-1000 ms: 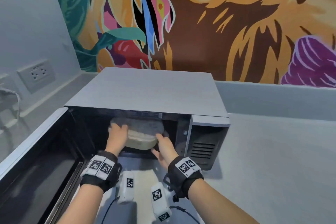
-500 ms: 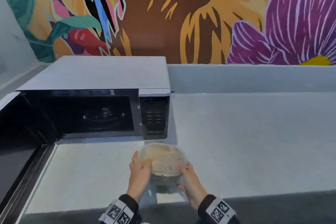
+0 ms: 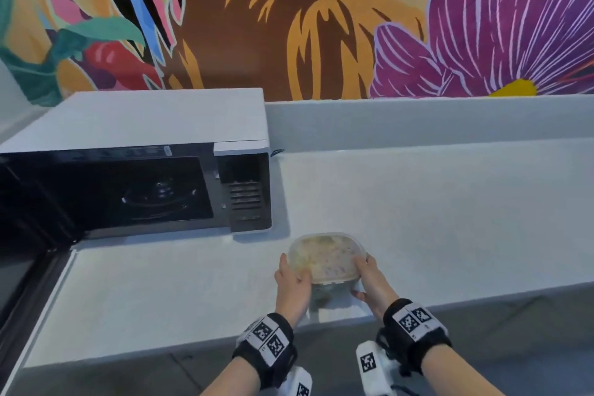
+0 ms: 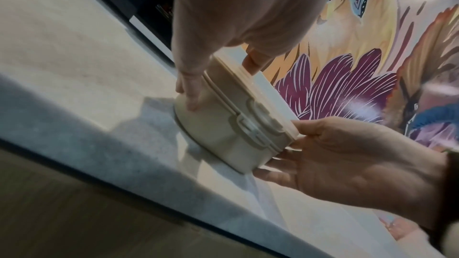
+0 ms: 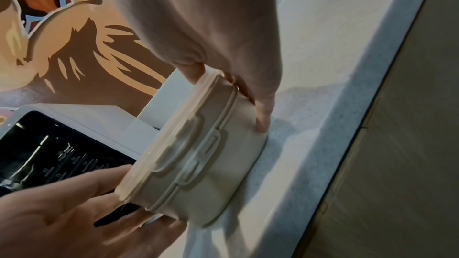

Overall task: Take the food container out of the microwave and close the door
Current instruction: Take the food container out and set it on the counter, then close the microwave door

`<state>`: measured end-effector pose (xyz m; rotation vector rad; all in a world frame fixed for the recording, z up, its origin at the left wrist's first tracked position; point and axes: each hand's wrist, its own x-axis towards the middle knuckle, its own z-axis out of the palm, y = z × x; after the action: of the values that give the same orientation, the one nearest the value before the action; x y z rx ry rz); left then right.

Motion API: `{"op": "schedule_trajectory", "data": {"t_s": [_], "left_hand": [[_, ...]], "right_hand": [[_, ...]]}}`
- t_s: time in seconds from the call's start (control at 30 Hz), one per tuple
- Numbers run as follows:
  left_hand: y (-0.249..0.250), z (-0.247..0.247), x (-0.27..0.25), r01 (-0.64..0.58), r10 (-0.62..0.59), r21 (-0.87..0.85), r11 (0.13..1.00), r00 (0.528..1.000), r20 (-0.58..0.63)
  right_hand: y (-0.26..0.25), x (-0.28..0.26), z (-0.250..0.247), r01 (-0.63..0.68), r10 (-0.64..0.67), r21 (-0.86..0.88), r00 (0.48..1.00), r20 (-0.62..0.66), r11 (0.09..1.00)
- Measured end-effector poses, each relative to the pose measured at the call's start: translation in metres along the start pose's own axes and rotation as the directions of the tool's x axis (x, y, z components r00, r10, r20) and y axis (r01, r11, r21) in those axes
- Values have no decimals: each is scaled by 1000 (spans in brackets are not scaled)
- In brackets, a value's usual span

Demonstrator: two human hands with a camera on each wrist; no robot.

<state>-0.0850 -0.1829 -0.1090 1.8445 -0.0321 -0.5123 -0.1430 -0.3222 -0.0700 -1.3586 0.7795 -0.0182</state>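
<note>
The food container (image 3: 326, 259) is a round beige tub with a clear clip-on lid and food inside. It is at the countertop (image 3: 450, 219), near its front edge and right of the microwave, and its base looks to be touching the surface. My left hand (image 3: 294, 278) grips its left side and my right hand (image 3: 369, 278) its right side, thumbs on the lid rim. The wrist views show the container (image 4: 231, 125) (image 5: 198, 164) with fingers (image 4: 191, 89) (image 5: 263, 117) wrapped down its wall. The microwave (image 3: 135, 177) stands open with only its glass turntable (image 3: 157, 196) inside.
The microwave door (image 3: 22, 270) hangs open at the lower left and sticks out past the counter's front edge. A raised ledge (image 3: 418, 119) runs along the back under a painted wall. Bare countertop stretches to the right of the container.
Both hands drew the container out of the microwave, carried it to the right and brought it down to the counter. The view has swung right with it.
</note>
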Motion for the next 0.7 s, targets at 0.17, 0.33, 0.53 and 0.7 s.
{"op": "schedule_trajectory", "data": {"t_s": [0.17,0.33,0.53,0.7], "left_hand": [[21,-22,-11,23,-34,115,993,995,94],[58,-100,-55,-288,391,498,818,914,-113],[68,-281,-125,148,701,810,568,429,-570],[-84,-448,-108,511,261,473,718,432,-863]], "right_hand": [[1,1,4,20,-20,-6,999,-34,1000],[10,7,0,72,-76,-39,991,-108,997],[15,5,-13,240,-280,-247,949,-144,939],[9,-13,-3,365,-450,-411,883,-131,835]]}}
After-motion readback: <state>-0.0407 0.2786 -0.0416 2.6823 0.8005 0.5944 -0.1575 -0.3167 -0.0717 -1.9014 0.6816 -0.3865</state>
